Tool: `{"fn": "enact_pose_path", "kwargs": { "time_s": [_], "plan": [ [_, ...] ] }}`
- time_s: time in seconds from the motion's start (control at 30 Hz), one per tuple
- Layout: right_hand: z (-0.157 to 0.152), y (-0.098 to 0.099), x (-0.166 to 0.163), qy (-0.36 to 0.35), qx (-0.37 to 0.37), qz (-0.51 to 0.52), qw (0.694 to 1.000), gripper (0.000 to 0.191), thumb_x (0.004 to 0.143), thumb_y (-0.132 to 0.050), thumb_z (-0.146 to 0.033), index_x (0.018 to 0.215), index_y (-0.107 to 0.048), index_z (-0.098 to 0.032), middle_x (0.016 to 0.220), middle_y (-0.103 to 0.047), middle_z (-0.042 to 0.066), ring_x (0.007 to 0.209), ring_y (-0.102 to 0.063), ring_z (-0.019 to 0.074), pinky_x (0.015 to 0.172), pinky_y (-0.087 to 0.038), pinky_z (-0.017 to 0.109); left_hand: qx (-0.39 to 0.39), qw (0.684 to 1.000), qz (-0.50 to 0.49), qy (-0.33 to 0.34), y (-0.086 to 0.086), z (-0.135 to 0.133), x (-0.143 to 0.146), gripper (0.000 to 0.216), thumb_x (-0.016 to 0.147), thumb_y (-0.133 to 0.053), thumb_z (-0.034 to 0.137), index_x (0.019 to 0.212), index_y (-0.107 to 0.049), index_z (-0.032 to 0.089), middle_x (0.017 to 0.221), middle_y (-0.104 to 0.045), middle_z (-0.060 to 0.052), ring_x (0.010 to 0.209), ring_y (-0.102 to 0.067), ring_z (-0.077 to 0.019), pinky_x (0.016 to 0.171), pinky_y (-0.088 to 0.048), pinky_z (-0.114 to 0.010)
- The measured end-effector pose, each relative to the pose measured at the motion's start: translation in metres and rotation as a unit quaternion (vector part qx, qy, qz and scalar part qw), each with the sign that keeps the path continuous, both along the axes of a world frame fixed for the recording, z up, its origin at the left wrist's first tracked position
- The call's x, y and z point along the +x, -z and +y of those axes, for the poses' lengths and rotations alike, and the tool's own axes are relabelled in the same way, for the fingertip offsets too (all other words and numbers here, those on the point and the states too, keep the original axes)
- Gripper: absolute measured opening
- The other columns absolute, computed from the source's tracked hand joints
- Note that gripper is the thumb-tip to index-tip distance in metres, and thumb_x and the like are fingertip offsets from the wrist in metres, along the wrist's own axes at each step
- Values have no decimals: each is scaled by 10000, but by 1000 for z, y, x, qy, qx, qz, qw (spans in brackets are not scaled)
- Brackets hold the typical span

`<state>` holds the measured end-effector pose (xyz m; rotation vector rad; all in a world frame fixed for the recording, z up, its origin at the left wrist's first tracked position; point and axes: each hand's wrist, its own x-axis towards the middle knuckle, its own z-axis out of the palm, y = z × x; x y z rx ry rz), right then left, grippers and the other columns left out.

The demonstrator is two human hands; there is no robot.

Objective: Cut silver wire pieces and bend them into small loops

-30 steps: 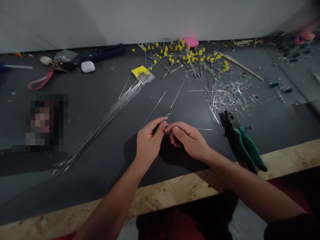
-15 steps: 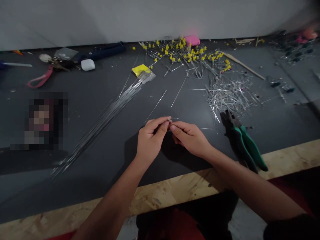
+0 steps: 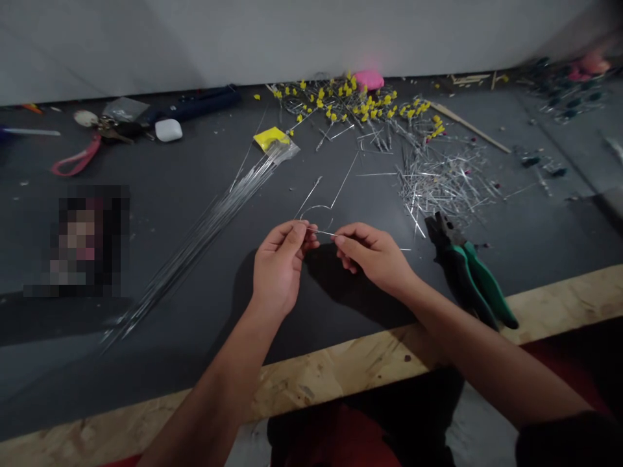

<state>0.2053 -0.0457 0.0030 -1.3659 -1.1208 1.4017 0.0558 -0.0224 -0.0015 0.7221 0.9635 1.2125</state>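
Between my two hands runs a thin piece of wire [image 3: 322,232], with a curved stretch arching up above the fingers. My left hand [image 3: 285,259] pinches it between thumb and forefinger. My right hand [image 3: 372,256] grips the other end, thumb against forefinger. Pliers with green and black handles [image 3: 479,279] lie to the right of my right hand. Just beyond my hands a few loose wire pieces [image 3: 344,178] rest on the dark tabletop [image 3: 233,272]. A long bundle of straight wires [image 3: 199,233] stretches diagonally on the left, its far end in a bag with a yellow label [image 3: 270,137].
A heap of cut wires [image 3: 445,185] lies at right, with yellow-tipped wire pieces [image 3: 350,100] behind it. A wooden stick [image 3: 470,128], a pink lump [image 3: 368,79], keys with a pink strap [image 3: 80,159] and a white case [image 3: 168,130] lie around. The wall [image 3: 292,39] closes off the back.
My hands have moved apart, the left one shifting left. The wire between them now shows, with its curved part visible above the left fingers.
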Motion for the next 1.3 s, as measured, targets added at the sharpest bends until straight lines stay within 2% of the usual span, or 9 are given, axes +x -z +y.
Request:
{"fn": "enact_pose_path", "kwargs": {
  "time_s": [0.07, 0.23, 0.43, 0.7, 0.93, 1.3],
  "plan": [
    [2, 0, 0, 26, -8, 43, 999, 174, 808, -617, -349, 814, -594, -177, 623, -584, -36, 484, -512, 65, 447, -402, 200, -25, 999, -37, 12, -1, 1, -1, 59, 787, -651, 240, 803, -656, 183, 830, -693, -3, 719, -629, -78, 718, -527, -227],
    [2, 3, -3, 46, -27, 160, 986, 209, 788, -650, -337, 935, -627, -190, 706, -635, -18, 557, -577, 85, 490, -458, 220, -59, 993, -90, 47, -2, 1, -2, 44, 793, -641, 209, 817, -651, 173, 839, -710, -13, 727, -657, -76, 729, -541, -205],
    [2, 7, -3, 48, -19, 228, 972, 175, 805, -644, -341, 917, -696, -217, 766, -664, -4, 656, -621, 98, 570, -488, 237, -75, 994, -57, 62, -4, 0, -1, 92, 805, -611, 253, 841, -635, 172, 822, -705, -25, 703, -658, -93, 745, -549, -244],
    [3, 6, -3, 81, -22, 176, 981, 198, 774, -659, -383, 884, -703, -224, 763, -660, -3, 664, -595, 106, 641, -506, 281, -45, 996, -22, 73, -3, -1, 0, 136, 811, -588, 286, 853, -643, 169, 928, -701, -58, 806, -672, -137, 768, -545, -295],
    [2, 6, -3, 82, -19, 190, 978, 186, 773, -661, -386, 875, -709, -238, 744, -666, -11, 653, -602, 112, 656, -500, 293, -33, 998, -27, 54, -5, -2, 1, 139, 783, -622, 263, 865, -668, 160, 809, -702, -46, 746, -666, -131, 713, -534, -275],
    [1, 3, -2, 93, -10, 196, 976, 177, 794, -650, -363, 893, -712, -230, 741, -668, -7, 648, -601, 107, 634, -493, 274, -3, 998, -16, 63, -4, -5, 2, 197, 742, -622, 137, 920, -679, 201, 850, -708, -6, 743, -660, -110, 770, -539, -292]
  ]
}}
